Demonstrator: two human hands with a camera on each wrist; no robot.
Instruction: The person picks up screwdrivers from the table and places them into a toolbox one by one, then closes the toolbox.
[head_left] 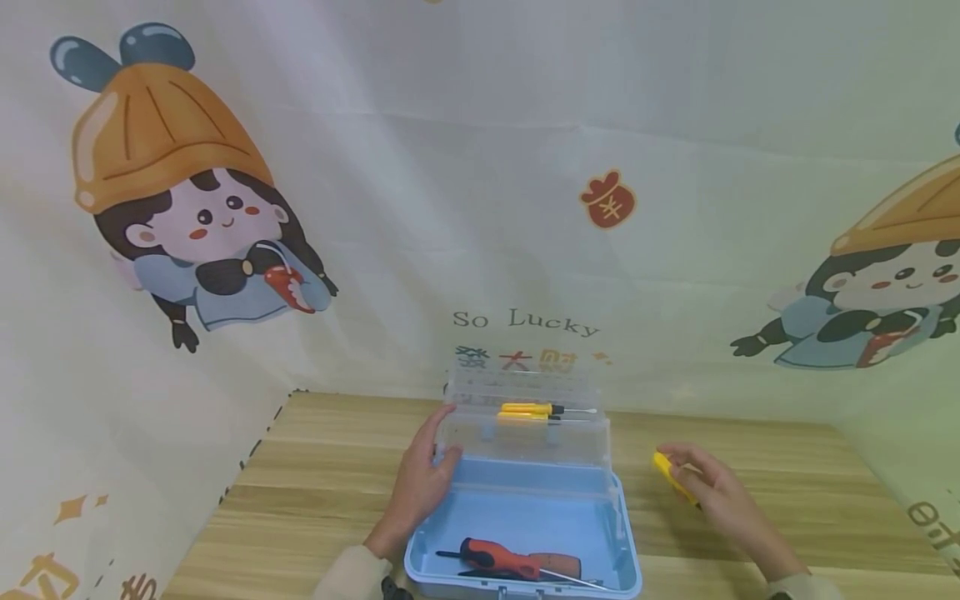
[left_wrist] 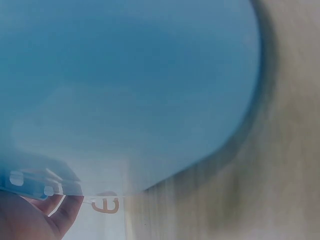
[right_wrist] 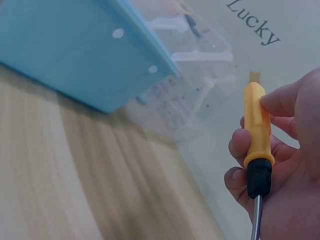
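My right hand [head_left: 712,492] pinches a screwdriver by its yellow handle [right_wrist: 258,120], over the table to the right of the toolbox. Its black collar and metal shaft point back toward my wrist. My left hand [head_left: 423,479] holds the left edge of the raised clear lid [head_left: 525,446], thumb on the near side. The light blue toolbox [head_left: 525,517] stands with its lid tilted back. Inside, near the front wall, lies a red-and-black screwdriver [head_left: 498,558] beside a brown-red handled tool [head_left: 558,566]. Two yellow screwdrivers [head_left: 525,408] sit in the lid's compartment.
The toolbox stands on a wood-grain table [head_left: 315,467]. A pale printed cloth [head_left: 450,208] with cartoon figures and lettering hangs behind the table and along both sides. A latch [head_left: 520,592] is on the toolbox's front.
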